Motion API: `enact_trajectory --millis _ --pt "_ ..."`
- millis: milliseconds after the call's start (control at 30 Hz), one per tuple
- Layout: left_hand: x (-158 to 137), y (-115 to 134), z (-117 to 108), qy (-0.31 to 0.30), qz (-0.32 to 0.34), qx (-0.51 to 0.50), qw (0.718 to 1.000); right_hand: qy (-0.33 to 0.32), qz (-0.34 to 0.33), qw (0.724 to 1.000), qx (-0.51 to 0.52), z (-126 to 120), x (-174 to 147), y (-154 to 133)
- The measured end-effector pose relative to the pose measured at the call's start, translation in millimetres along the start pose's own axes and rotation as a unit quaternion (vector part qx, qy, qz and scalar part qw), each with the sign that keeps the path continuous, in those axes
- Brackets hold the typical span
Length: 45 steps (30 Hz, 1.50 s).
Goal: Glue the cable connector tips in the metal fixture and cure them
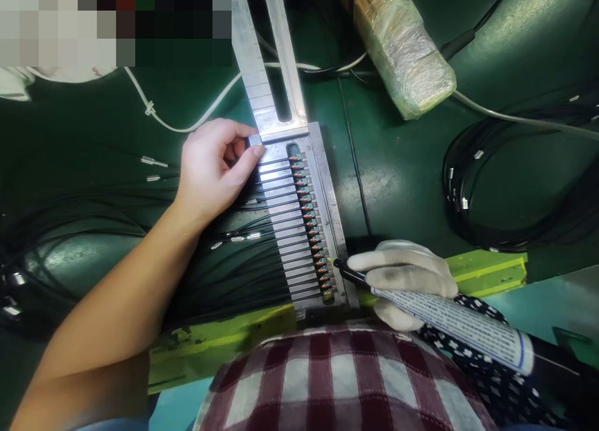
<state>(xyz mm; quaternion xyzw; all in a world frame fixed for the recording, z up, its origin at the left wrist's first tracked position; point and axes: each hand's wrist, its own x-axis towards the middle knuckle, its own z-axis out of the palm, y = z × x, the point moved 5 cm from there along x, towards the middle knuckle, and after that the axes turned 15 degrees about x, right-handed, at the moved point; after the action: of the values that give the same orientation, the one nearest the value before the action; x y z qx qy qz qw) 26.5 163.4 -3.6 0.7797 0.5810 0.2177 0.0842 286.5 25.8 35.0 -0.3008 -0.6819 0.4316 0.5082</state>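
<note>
A metal fixture point(330, 203) lies in front of me, with a row of black cables point(284, 217) laid across it side by side. The cable ends carry small circuit boards with copper-coloured wires point(309, 215), lined up in a slot. My left hand point(218, 163), bare, pinches the far left corner of the fixture between thumb and fingers. In a white glove, my right hand point(407, 278) grips a long printed tube point(468, 322) with a black nozzle. The nozzle tip is at the right side of the slot, by the nearer boards; whether it touches them I cannot tell.
Beyond the fixture extends a slotted metal frame point(290, 63). A plastic-wrapped block point(407, 57) lies at the back right. Coiled black cables point(452, 188) rest on the right, more cables point(93, 222) on the left. A yellow-green edge point(187, 356) runs along the front.
</note>
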Motion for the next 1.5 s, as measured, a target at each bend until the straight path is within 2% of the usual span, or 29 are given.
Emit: enact_trajectory --millis 367,633,833,1500 --pt "0 -1 1 0.0 0.004 -0.002 1.0 -0.011 0.017 1.0 -0.008 0 7 0" --pt "0 -2 1 -0.001 0.002 -0.006 1.0 0.002 -0.023 1.0 0.002 -2 -2 -7" --pt "0 -2 1 -0.003 -0.004 -0.001 1.0 -0.026 -0.018 0.999 -0.016 2 -12 -6" --pt "0 0 -1 -0.007 -0.016 -0.003 1.0 -0.009 -0.023 1.0 -0.001 1 -14 -4"
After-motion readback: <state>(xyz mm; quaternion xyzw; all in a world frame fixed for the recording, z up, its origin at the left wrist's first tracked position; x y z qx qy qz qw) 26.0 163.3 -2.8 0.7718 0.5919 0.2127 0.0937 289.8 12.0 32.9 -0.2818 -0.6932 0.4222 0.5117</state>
